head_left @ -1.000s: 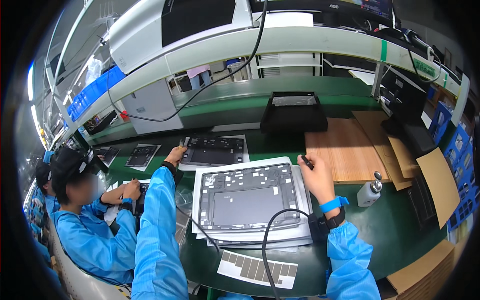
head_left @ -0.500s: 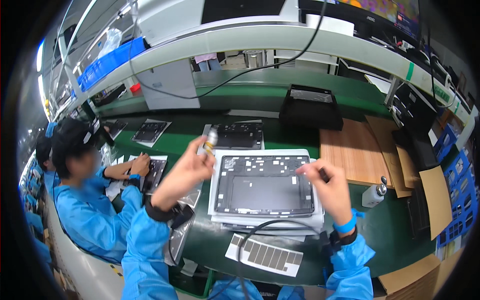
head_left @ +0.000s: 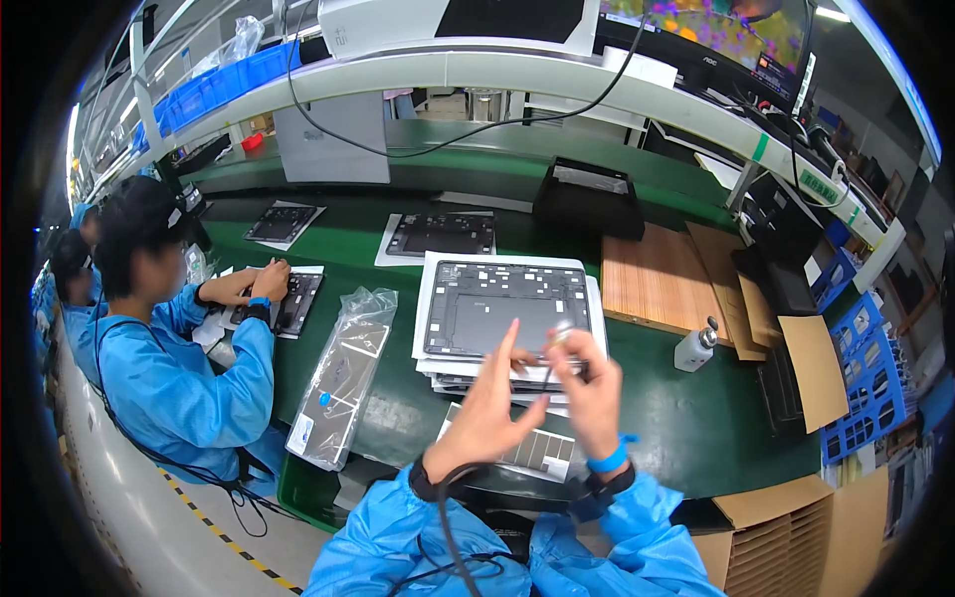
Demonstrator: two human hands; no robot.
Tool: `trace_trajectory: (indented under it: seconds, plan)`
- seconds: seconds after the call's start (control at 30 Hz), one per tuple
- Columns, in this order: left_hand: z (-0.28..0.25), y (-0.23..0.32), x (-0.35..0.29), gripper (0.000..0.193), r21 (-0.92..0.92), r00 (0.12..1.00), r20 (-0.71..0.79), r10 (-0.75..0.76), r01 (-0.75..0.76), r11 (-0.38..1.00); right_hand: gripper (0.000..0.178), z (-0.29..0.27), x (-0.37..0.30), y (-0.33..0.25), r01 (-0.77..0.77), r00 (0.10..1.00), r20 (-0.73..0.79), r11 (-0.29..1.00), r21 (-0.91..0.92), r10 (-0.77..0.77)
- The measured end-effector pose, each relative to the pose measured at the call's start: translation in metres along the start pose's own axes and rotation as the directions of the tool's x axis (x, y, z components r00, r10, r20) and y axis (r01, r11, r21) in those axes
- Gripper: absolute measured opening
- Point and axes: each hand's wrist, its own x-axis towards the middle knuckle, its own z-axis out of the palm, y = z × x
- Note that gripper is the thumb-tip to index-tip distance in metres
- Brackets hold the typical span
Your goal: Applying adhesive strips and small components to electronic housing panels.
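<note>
Both of my hands are raised close together over the near edge of the stack. My left hand (head_left: 487,408) is open, its index finger and thumb stretched apart. My right hand (head_left: 594,398) is closed around a small slim tool (head_left: 546,378) with a thin dark shaft; a pale, yellowish end shows above the fingers, but its exact kind is blurred. Beyond my hands lies a black tablet housing (head_left: 497,323) dotted with small white stickers, on a stack of white sheets (head_left: 424,298). Beneath my hands, partly hidden, is a white sheet of grey adhesive pieces (head_left: 537,453).
A bagged stack of panels (head_left: 343,378) lies left. A white pump bottle (head_left: 695,346), wooden board (head_left: 652,284) and black tray (head_left: 587,199) stand right and behind. Another housing (head_left: 438,236) lies farther back. A co-worker (head_left: 179,348) sits at left; cardboard (head_left: 776,502) is at lower right.
My hands have come together and down toward the stack's near edge. The small pale-ended object, earlier in my left hand, now appears in my right. The view has shifted; the bagged panels show fully.
</note>
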Motion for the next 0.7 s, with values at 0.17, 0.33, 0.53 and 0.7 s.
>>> trace_trajectory:
  seconds: [0.17, 0.33, 0.53, 0.7]
  plan:
    - [-0.034, -0.070, -0.001, 0.059, 0.851, 0.989, 0.092, 0.119, -0.140, 0.506, 0.030, -0.063, 0.082, -0.021, -0.272, 0.907, 0.270, 0.939, -0.208, 0.323]
    - [-0.035, -0.057, -0.006, 0.051, 0.794, 0.999, 0.045, 0.014, -0.044, 0.606, 0.026, -0.037, 0.147, -0.004, -0.035, 0.863, 0.385, 0.801, -0.598, 0.326]
    - [-0.048, -0.081, 0.021, 0.044, 0.735, 0.995, 0.067, 0.073, -0.098, 0.670, 0.031, 0.034, 0.180, 0.058, 0.033, 0.825, 0.393, 0.660, -0.751, 0.407]
    - [-0.047, -0.087, 0.019, 0.040, 0.670, 0.998, 0.020, 0.051, -0.051, 0.740, 0.032, 0.058, 0.183, 0.073, 0.023, 0.793, 0.402, 0.637, -0.770, 0.457]
